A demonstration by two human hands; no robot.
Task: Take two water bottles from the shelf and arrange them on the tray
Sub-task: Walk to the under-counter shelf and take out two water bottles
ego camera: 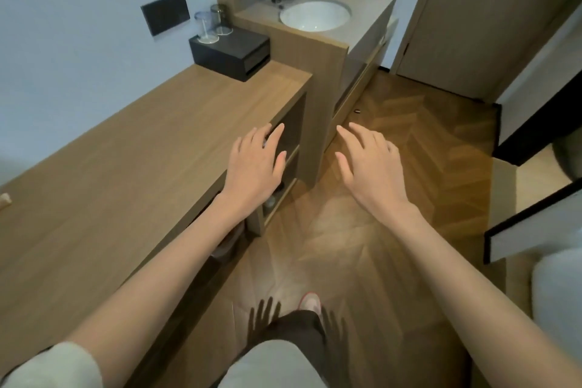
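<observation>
My left hand (256,161) hovers with fingers spread at the front edge of the wooden counter (132,167), over the open shelf unit (288,148) beneath it. My right hand (370,164) is also open, out over the floor to the right of the shelves. Both hands hold nothing. In the lower shelf compartment a dark bottle-like shape (274,198) shows, partly hidden by my left wrist. I cannot make out a tray for certain. A black box (231,52) at the far end of the counter carries two clear glasses (206,25).
A raised vanity with a white round sink (315,14), black tap and a dark bottle stands beyond the counter. Herringbone wood floor (393,230) spreads to the right. A wooden door (472,16) is at the back right, and dark-edged furniture (535,224) sits at the right.
</observation>
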